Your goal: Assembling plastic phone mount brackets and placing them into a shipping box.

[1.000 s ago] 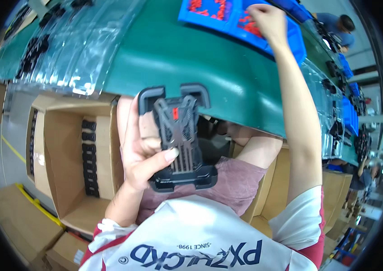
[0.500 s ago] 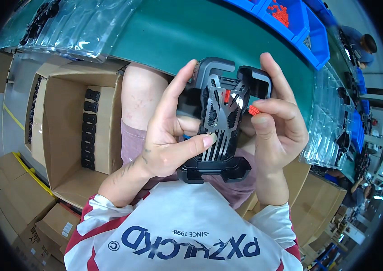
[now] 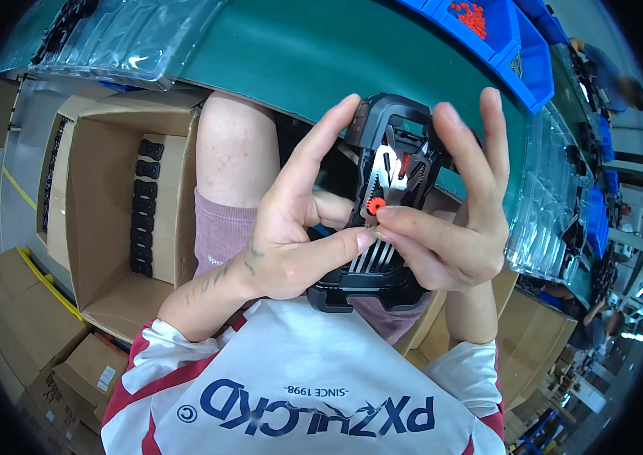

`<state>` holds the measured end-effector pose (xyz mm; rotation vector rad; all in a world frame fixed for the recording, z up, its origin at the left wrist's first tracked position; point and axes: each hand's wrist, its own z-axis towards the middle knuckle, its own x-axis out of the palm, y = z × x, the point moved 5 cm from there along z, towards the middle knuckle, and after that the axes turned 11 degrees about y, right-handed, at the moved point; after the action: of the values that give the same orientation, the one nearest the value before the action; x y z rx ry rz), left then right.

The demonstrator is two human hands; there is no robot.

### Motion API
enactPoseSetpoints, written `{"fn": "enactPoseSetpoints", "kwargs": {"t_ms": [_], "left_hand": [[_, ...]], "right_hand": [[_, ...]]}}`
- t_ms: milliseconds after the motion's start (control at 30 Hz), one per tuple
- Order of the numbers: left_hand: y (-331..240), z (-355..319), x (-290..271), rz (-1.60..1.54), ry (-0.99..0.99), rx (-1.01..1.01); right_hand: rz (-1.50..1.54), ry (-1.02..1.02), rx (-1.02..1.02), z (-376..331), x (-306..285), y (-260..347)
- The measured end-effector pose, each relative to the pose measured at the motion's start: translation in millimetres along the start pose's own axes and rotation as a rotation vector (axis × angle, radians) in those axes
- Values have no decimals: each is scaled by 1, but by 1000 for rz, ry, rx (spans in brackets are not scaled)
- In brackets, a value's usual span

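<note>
My left hand (image 3: 287,235) grips a black phone holder (image 3: 370,297) from its left side, thumb across the front and fingers behind. The holder is tilted above my lap, with its frame-like clamp ends up and down. A silvery slotted metal plate (image 3: 387,171) with toothed edges shows in its open middle, beside a small red strip (image 3: 405,164). My right hand (image 3: 458,235) has a small red gear wheel (image 3: 375,205) at its index fingertip, against the plate's left toothed opening. The right thumb is partly hidden, and the other right fingers are raised.
Blue bins (image 3: 499,45) with small red parts (image 3: 470,19) stand at the back right of the green table (image 3: 298,53). Clear plastic trays (image 3: 139,45) lie at the back left. An open carton (image 3: 101,227) with black parts (image 3: 142,220) is at my left. People work far right.
My right hand has moved left, bringing the red gear wheel from beside the holder onto the metal plate. The holder has turned slightly and shifted a little to the right.
</note>
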<state>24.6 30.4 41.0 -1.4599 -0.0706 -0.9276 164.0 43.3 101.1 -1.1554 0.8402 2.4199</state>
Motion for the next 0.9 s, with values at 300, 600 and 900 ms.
{"fn": "enactPoseSetpoints", "kwargs": {"t_ms": [300, 600, 900], "left_hand": [[7, 0, 1, 57, 55, 21], [9, -1, -2, 93, -7, 36], [10, -3, -9, 132, -73, 48]], "right_hand": [[-34, 72, 144, 4, -5, 4], [27, 31, 232, 3, -2, 2], [94, 74, 425, 3, 13, 0]]}}
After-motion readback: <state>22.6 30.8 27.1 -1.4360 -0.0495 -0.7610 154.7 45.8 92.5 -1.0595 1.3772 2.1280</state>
